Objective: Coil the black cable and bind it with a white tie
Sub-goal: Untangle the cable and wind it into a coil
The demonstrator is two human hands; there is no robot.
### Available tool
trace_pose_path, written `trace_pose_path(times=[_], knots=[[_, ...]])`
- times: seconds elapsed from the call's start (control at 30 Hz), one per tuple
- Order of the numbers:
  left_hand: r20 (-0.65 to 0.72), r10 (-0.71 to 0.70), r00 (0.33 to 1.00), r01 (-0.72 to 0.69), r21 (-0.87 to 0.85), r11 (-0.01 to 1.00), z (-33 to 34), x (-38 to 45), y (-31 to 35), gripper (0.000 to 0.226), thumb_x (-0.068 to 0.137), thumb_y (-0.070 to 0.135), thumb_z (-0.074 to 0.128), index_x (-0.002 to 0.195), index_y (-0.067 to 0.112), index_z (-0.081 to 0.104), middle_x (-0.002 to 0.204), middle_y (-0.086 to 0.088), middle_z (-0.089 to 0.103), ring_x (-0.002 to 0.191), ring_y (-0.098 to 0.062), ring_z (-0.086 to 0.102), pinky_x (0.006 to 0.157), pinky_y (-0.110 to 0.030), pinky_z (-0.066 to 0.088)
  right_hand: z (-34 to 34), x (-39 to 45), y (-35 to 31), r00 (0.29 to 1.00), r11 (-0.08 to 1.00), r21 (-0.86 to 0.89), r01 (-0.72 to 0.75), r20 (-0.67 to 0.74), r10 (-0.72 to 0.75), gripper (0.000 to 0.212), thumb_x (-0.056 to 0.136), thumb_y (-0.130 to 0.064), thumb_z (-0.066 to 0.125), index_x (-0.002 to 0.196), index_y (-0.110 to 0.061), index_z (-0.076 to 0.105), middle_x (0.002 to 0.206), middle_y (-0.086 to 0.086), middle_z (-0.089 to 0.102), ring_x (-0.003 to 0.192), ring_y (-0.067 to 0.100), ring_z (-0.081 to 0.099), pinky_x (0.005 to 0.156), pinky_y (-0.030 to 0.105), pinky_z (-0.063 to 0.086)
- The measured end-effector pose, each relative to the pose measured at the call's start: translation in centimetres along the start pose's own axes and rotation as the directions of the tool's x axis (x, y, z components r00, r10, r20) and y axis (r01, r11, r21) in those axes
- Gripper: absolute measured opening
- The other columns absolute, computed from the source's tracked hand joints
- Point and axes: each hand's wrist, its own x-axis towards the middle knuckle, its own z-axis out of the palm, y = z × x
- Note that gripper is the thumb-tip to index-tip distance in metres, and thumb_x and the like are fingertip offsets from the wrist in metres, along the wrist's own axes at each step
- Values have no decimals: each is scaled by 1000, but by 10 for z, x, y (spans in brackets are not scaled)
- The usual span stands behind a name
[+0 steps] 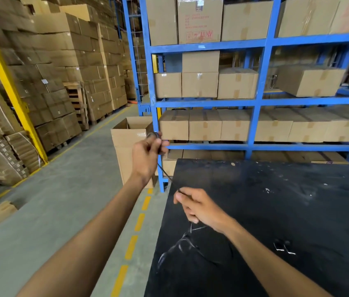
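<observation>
Head camera, warehouse aisle: a person stands at the left edge of a black table [276, 211], both bare arms reaching forward. The left hand [146, 156] is raised off the table's ten-o'clock corner, its grip clenched around a small coil of black cable [154, 135] whose loops show just above the knuckles. From that fist a single strand runs down toward four o'clock to the right hand [199, 207], which hovers over the table's left side — thumb and fingers pinched on the strand, the grip closed on it. The line between the two hands looks fairly straight; blur makes it hard to tell whether it is truly taut. Below the right hand, at six o'clock from it, thin white ties [191, 229] lie on the dark surface among pale scuffs, and two more small white pieces [285, 249] rest well apart at the four-o'clock side.

Behind the left hand stands an open cardboard box [126, 138] on the concrete floor [72, 200], beside blue steel shelving [257, 103] packed with taped cartons. A dashed yellow floor line [136, 234] runs along the table's left edge — stacked cartons [62, 61] fill the far side at ten o'clock.
</observation>
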Motion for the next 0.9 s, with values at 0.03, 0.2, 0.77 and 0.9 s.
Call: trace_pose_path(times=[0.03,0.2,0.77,0.9], knots=[[32,73,997,-78,263,962,-1,-4,-11,21,98,3,46,87,0,64,72,-5,65,64,-15,59,68,-31,54,-5,0,-7,1000,999,-32,26,19,-25,18,103,-18,49,92,-10,59,51,-13,36,41,6,32,43,20,33],[435,-137,890,-205,650,731,-26,-25,-37,32,97,14,46,75,23,67,60,5,61,55,-8,55,64,-24,43,-39,11,-30,997,960,-279,34,-54,-51,17,99,-21,56,100,-13,71,52,-11,43,42,4,34,41,18,29],[229,-120,966,234,-578,782,-53,18,42,38,105,21,25,101,7,60,61,5,48,52,-10,40,54,-21,40,20,10,50,986,986,41,-164,-27,165,32,105,-34,43,82,-18,60,56,-7,29,44,11,26,46,26,28],[-21,22,1000,-23,-42,999,-50,23,20,27,104,13,36,92,6,60,71,-2,59,58,-10,49,61,-22,46,22,12,25,993,996,-15,-89,79,90,34,105,-34,42,82,-19,63,57,-5,26,48,10,20,45,24,20]])
